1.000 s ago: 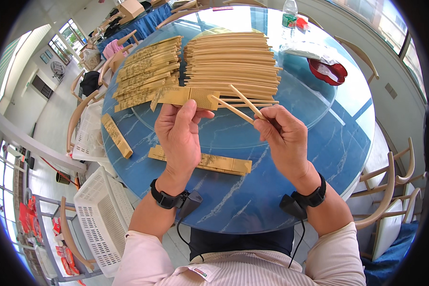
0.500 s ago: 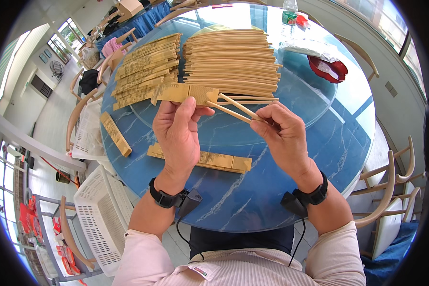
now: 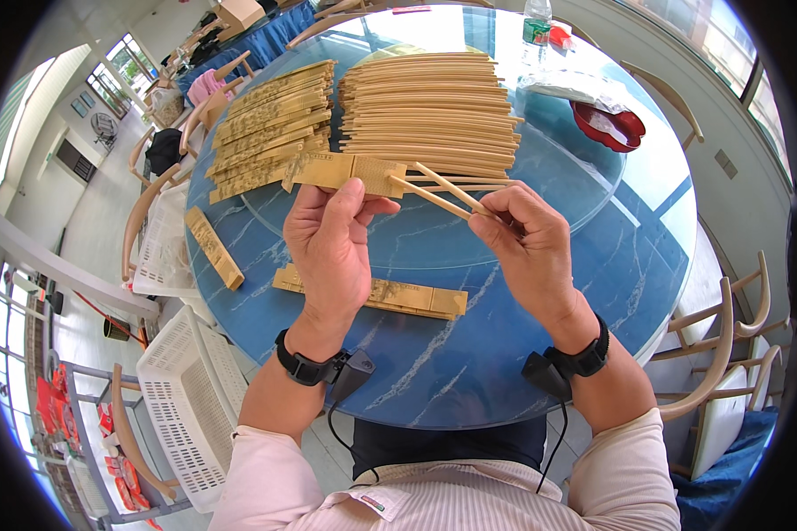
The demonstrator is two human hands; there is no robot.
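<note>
My left hand (image 3: 329, 243) pinches a tan printed paper chopstick sleeve (image 3: 376, 173) between thumb and fingers, its open end facing right. The fingertips of my right hand (image 3: 533, 248) are closed on a pair of wooden chopsticks (image 3: 456, 192) by their right ends. The lower chopstick's tip meets the sleeve's mouth; the upper one's tip sits slightly apart, just right of the sleeve. Beyond my hands lies a large pile of bare chopsticks (image 3: 429, 115). To its left is a heap of printed paper sleeves (image 3: 270, 133); whether they are filled I cannot tell.
On the round blue marbled table (image 3: 505, 354), a stack of sleeves (image 3: 416, 299) lies near me, another bundle (image 3: 214, 248) at the left. A red bowl (image 3: 609, 133), white plastic bag (image 3: 580, 88) and bottle (image 3: 537, 31) stand far right. A white basket (image 3: 190, 398) is left of the table.
My right hand has shifted slightly to the right and up with the chopsticks. Their tips have moved a little up and right against the sleeve. My left hand has barely moved.
</note>
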